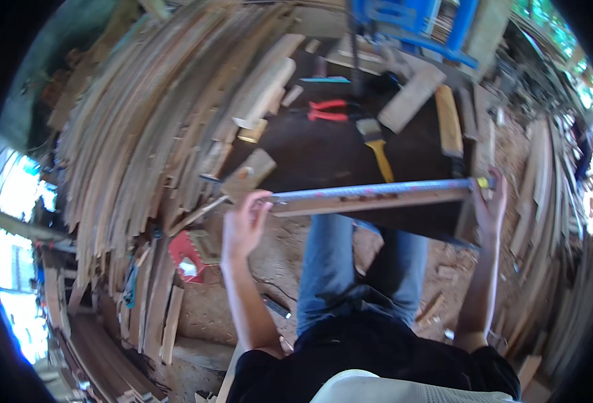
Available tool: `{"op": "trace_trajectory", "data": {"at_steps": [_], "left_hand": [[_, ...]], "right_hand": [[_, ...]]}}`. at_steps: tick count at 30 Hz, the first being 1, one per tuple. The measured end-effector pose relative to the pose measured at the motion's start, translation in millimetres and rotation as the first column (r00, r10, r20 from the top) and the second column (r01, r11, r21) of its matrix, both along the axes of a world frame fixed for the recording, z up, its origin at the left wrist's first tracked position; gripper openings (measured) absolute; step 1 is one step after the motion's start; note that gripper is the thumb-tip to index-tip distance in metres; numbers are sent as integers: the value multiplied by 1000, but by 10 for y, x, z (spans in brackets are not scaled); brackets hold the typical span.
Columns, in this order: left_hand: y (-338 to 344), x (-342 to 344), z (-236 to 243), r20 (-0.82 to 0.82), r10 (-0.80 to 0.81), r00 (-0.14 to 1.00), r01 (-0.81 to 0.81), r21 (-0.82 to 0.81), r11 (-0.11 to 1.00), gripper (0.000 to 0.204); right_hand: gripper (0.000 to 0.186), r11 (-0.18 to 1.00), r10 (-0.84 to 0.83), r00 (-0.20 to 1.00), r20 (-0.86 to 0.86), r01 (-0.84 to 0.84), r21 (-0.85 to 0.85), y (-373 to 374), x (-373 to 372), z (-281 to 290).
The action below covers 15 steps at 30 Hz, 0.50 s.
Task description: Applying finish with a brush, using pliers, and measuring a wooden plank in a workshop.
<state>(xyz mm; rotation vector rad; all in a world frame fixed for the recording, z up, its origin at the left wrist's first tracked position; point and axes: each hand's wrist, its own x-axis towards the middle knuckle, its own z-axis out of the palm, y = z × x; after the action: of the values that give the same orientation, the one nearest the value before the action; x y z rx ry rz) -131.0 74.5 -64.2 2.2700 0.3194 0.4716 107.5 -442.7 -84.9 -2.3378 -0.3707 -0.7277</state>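
Note:
A straight pale measuring tape [377,188] with small red marks stretches between my two hands. It lies along the upper edge of a wooden strip [417,199] that has dark slots near its middle. My left hand [247,218] is closed around the left end of the strip and tape. At the other end my right hand [489,205] grips the tape beside a small yellow piece [483,182]; whether its fingers also press on the wood is blurred. Beyond the strip, a paintbrush [377,149] with a yellow handle rests on the dark tabletop [296,158].
Red-handled pliers [328,110], a wood block [413,98] and a wooden-handled tool [449,121] lie on the table. Long timber strips [149,107] are stacked at the left. A blue plastic chair [410,27] stands behind. A red box [187,257] sits on the floor.

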Motion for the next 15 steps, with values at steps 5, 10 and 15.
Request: {"op": "trace_trajectory", "data": {"at_steps": [5, 10, 15], "left_hand": [[-2, -146, 67, -3, -41, 999, 40, -109, 993, 21], [1, -226, 17, -46, -4, 999, 3, -14, 1000, 25], [-58, -214, -49, -22, 16, 1000, -15, 43, 999, 24]], "right_hand": [[56, 998, 3, 998, -66, 1, 62, -145, -54, 92], [58, 999, -26, 994, -110, 30, 33, -81, -122, 115], [56, 1000, -26, 995, -92, 27, 10, 15, -164, 132]]}}
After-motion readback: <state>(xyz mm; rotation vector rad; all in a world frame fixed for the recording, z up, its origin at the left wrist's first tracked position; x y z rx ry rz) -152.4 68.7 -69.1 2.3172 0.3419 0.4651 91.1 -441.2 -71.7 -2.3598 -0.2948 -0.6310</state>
